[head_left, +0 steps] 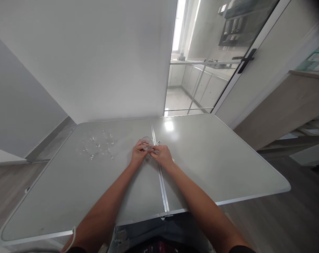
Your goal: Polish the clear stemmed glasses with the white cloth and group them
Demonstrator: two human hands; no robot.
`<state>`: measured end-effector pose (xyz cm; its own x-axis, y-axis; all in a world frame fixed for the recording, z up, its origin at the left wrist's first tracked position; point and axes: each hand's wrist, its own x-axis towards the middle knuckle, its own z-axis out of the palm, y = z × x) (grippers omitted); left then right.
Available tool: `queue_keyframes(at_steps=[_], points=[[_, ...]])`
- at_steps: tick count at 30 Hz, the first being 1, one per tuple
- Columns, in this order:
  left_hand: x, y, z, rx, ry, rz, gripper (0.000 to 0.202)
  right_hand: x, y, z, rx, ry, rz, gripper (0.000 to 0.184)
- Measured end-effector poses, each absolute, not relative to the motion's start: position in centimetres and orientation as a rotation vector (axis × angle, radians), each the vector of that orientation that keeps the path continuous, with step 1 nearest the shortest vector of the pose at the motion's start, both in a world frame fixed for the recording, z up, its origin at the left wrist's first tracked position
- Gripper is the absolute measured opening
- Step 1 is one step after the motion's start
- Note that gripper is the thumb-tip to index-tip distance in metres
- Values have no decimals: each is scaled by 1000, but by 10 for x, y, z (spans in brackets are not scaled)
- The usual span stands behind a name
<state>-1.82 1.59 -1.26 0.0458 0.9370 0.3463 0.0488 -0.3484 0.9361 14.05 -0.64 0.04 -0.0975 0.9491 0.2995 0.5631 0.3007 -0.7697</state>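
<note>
The glass (147, 142) sits just beyond both sets of fingertips on the bench (214, 158). The left hand (137, 154) has its fingers curled around it; the right hand (164, 155) has its fingers pinched alongside, grip unclear.

Grey folding table (214, 158) against a plain white wall (96, 52). Right: glass door (201, 52) to a kitchen lit by a window (178, 24); wooden shelf (286, 105); wood-look floor (293, 218).

Grey folding desk (214, 158), metal seam down middle. Small clear glass pieces (98, 146) scattered on left half. Glass cup (147, 143) at seam.
</note>
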Motion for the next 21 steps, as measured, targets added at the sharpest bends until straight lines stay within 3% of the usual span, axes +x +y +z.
queue_keyframes(at_steps=[4,10,14,21], points=[[-17,17,-15,1552,1001,1348,22,142,-3,-6,-1348,-1710,591,11],[-18,13,-9,1577,1110,1339,45,162,6,-3,-1385,-1614,486,17],[-20,14,-10,1545,1218,1369,30,196,20,2,-1615,-1478,389,20],[-21,16,-14,1569,1274,1309,32,236,40,-9,-1959,-1387,385,25]])
